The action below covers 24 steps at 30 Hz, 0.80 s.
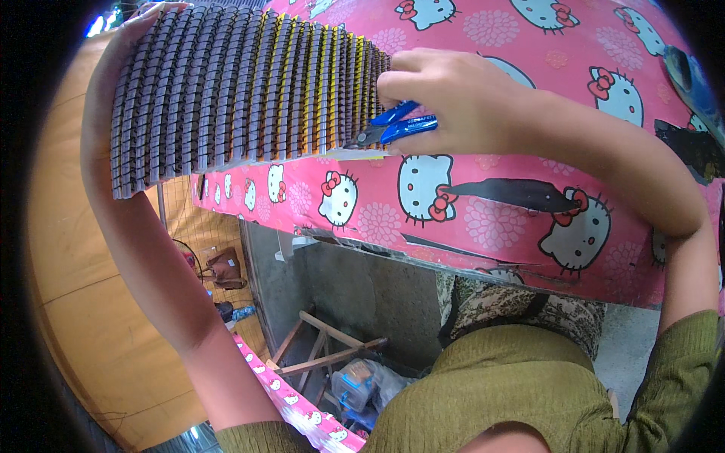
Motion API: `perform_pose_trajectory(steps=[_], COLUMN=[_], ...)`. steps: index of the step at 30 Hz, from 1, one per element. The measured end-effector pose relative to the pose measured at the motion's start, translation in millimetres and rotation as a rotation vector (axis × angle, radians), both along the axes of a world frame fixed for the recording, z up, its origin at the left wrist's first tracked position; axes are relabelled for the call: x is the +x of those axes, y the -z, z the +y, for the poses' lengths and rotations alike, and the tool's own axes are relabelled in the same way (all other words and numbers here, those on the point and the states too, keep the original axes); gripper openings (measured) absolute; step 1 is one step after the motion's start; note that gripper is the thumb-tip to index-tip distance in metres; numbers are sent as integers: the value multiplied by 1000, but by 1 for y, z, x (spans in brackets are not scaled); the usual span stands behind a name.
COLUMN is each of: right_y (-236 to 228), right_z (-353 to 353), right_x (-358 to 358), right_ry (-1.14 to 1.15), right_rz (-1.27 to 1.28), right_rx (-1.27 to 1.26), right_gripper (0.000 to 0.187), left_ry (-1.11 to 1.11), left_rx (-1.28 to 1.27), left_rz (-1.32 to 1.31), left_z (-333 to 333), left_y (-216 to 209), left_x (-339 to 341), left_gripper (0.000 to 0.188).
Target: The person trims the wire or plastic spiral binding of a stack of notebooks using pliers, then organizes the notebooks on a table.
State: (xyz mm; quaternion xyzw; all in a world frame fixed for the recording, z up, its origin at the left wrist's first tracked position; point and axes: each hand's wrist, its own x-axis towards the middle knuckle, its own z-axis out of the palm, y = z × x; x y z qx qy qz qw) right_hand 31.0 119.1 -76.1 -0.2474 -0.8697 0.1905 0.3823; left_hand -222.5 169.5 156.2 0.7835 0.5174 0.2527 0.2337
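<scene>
A long row of wire-bound notebooks (226, 90) leans packed together, with dark wire coils along the bound edges and yellow covers showing toward the right. My left hand (149, 16) curls around the far left corner of the row, its forearm running along that end; most of its fingers are hidden. At the row's right end, my right hand (461, 102) is closed around small wire cutters (408, 127) with blue handles. The cutters' metal jaws point left and lie against the lower right coils.
Beneath everything is a table with a pink cat-patterned cover (377, 219), torn in places. A blue object (691, 83) lies at the right edge. Below the table stand a wooden frame (325, 347) and a plastic container (355, 385). A tan sheet (68, 249) hangs at the left.
</scene>
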Motion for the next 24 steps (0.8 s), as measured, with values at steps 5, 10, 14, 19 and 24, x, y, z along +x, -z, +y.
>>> perform_pose_trajectory(steps=[5, 10, 14, 19, 24], right_y=[-9, 10, 9, -13, -26], right_z=[4, 4, 3, 13, 1], right_x=[8, 0, -3, 7, 2], right_ry=[-15, 128, 73, -69, -84], right_rz=[-47, 102, 72, -69, -25], right_rx=[6, 391, 196, -289, -1177], right_gripper=[39, 41, 40, 39, 55], left_ry=[-13, 0, -7, 9, -4], left_rx=[11, 15, 21, 20, 27], left_rz=[16, 18, 28, 16, 29], left_z=[-6, -3, -5, 1, -7], left_y=[-5, -5, -6, -3, -7], left_x=[-2, -1, -3, -6, -6], left_gripper=[35, 35, 35, 35, 35])
